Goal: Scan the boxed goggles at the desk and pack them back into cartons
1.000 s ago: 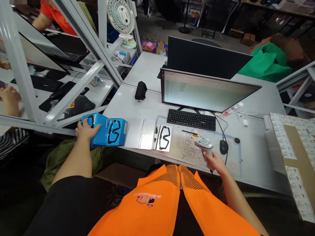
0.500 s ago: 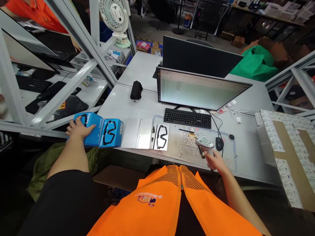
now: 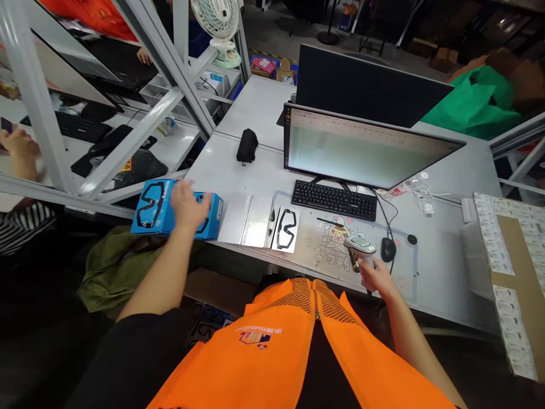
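Note:
Two blue boxes printed with goggles sit side by side at the table's left front edge; the left blue box [image 3: 151, 207] lies free. My left hand [image 3: 187, 201] hovers over the right blue box [image 3: 210, 213], blurred by motion, its fingers unclear. My right hand [image 3: 374, 275] is wrapped round the grip of a white barcode scanner [image 3: 360, 247] near the front edge, beside a black mouse [image 3: 387, 249]. Silver-white flat boxes [image 3: 259, 220] with a goggles picture lie between my hands.
A lit monitor [image 3: 366, 149] and black keyboard [image 3: 334, 200] stand behind, a second dark monitor [image 3: 366, 85] farther back. A black pouch [image 3: 247, 145], a cardboard box [image 3: 511, 267] covered in labels at right, metal shelf posts [image 3: 170, 54] at left. Another person's hand [image 3: 17, 147] at far left.
My left hand has left the left blue box and moved right, over the right blue box. My right hand keeps hold of the scanner in about the same spot.

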`<state>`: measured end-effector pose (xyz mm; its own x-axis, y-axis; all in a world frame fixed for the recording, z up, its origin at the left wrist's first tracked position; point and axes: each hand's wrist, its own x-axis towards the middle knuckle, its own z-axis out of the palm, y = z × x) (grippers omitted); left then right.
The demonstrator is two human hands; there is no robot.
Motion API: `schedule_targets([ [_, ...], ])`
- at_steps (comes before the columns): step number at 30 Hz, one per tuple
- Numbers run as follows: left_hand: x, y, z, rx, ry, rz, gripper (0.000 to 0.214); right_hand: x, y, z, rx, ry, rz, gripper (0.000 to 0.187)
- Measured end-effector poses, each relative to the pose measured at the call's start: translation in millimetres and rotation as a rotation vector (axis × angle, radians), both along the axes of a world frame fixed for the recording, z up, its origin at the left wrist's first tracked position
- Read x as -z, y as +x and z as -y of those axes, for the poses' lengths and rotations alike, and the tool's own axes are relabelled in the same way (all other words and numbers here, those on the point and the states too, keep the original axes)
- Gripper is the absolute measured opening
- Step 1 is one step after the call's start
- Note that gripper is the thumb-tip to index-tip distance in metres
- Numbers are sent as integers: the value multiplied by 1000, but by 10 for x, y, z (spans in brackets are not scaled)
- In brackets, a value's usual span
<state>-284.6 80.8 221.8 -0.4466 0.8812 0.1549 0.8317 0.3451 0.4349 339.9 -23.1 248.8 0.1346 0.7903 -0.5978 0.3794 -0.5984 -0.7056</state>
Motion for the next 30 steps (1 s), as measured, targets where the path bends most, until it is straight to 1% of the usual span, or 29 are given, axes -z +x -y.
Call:
schedule_targets([
  [2, 35, 676, 108, 96, -112, 25, 87, 21, -6, -20, -14, 11, -10, 48],
  [4, 113, 1309, 251, 134, -258, 30, 101, 47, -8, -40, -20, 25, -33, 47],
  [5, 157, 1574, 321, 149, -311, 23, 106, 61, -5, -47, -23, 30, -46, 47],
  [7, 231, 1967, 435, 172, -369, 3, 110, 90, 14, -58, -31, 37, -70, 46],
  [9, 261, 2188, 500, 201, -379, -26, 110, 116, 47, -63, -38, 40, -87, 46],
  [12, 215, 2320, 526, 240, -381, -67, 105, 144, 108, -70, -62, 45, -103, 44],
  [15, 116, 2348, 507, 214, -398, -54, 95, 147, 162, -82, -74, 62, -121, 45],
  [17, 54, 2312, 483, 184, -394, 5, 91, 133, 196, -90, -57, 62, -148, 47],
  [19, 3, 2227, 466, 168, -341, 128, 93, 111, 234, -96, -40, 63, -170, 51],
  [20, -19, 2174, 465, 156, -293, 239, 96, 97, 255, -99, -36, 66, -174, 53],
  [21, -39, 2124, 472, 138, -239, 400, 97, 83, 278, -101, -33, 70, -174, 55],
  [22, -57, 2084, 488, 117, -187, 617, 96, 68, 301, -103, -35, 73, -174, 56],
  [24, -80, 2071, 543, 81, -139, 1155, 88, 35, 346, -112, -45, 72, -191, 58],
  [25, -83, 2107, 578, 78, -165, 1415, 85, 14, 363, -119, -52, 71, -211, 59],
  [26, -79, 2174, 613, 87, -223, 1627, 85, -10, 376, -128, -60, 72, -237, 60],
  [27, -67, 2266, 646, 102, -298, 1775, 86, -38, 384, -139, -70, 72, -263, 61],
  [28, -49, 2378, 674, 118, -381, 1864, 87, -71, 388, -153, -79, 72, -284, 62],
  [30, -7, 2626, 714, 149, -517, 1948, 88, -150, 386, -184, -94, 67, -310, 63],
])
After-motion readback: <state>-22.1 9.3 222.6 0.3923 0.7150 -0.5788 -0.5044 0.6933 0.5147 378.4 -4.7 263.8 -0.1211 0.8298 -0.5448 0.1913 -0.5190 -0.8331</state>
